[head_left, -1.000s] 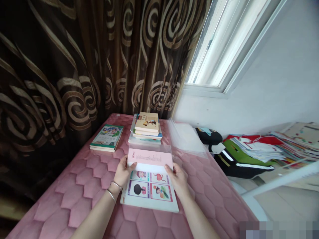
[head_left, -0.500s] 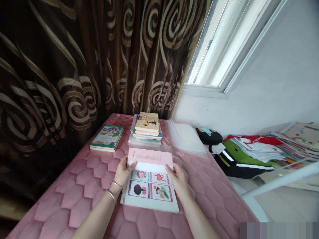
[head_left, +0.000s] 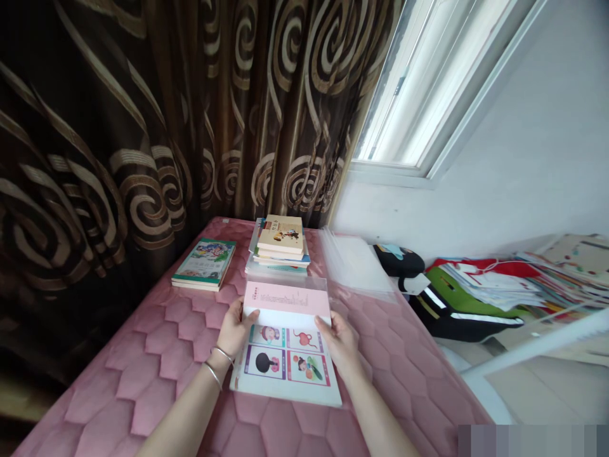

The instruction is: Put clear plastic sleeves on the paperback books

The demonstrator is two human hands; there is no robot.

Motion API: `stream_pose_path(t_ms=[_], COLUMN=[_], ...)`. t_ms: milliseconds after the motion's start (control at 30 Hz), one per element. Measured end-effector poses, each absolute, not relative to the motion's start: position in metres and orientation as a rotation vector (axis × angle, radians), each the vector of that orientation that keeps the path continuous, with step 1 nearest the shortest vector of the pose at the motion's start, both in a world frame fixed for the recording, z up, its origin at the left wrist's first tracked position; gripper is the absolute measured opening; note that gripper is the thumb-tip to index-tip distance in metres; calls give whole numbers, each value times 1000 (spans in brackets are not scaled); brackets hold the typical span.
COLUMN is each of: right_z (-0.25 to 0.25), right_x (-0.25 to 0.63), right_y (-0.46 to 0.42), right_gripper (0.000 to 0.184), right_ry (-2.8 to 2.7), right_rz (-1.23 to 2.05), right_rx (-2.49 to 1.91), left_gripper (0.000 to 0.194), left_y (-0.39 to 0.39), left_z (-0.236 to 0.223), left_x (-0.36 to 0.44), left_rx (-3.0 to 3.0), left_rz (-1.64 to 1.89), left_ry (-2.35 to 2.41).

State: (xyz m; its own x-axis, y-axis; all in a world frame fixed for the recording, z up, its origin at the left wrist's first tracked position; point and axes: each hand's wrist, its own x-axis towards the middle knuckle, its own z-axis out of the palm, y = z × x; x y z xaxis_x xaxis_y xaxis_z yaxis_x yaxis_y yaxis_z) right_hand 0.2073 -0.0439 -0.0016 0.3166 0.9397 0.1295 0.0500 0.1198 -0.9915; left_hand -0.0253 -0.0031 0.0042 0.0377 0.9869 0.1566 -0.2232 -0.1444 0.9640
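A picture book (head_left: 285, 365) with coloured panels lies flat on the pink quilted mattress (head_left: 157, 355), inside a clear plastic sleeve (head_left: 285, 289). Its pink cover flap (head_left: 287, 298) stands lifted at the far end. My left hand (head_left: 235, 330) grips the flap's left edge, thumb on top, with two bangles on the wrist. My right hand (head_left: 339, 343) pinches the right edge of the same flap. Both hands are closed on the book.
Behind the book stands a stack of books (head_left: 280, 244); a green-covered book (head_left: 204, 261) lies to its left. Clear plastic sleeves (head_left: 354, 263) lie at the right. A dark patterned curtain (head_left: 143, 127) hangs behind. Bags and papers (head_left: 476, 289) pile on the floor right.
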Motion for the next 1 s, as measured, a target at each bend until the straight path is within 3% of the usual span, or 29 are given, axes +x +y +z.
stream_pose_path(t_ms=[1000], right_z=[-10], right_x=[210], right_y=[-42], right_gripper=[43], right_ry=[-1069], right_rz=[834], right_rx=[-1316], left_gripper=[42], left_y=[-4], left_z=[3], left_x=[-26], left_rx=[1212], left_rz=[1366], left_ry=[970])
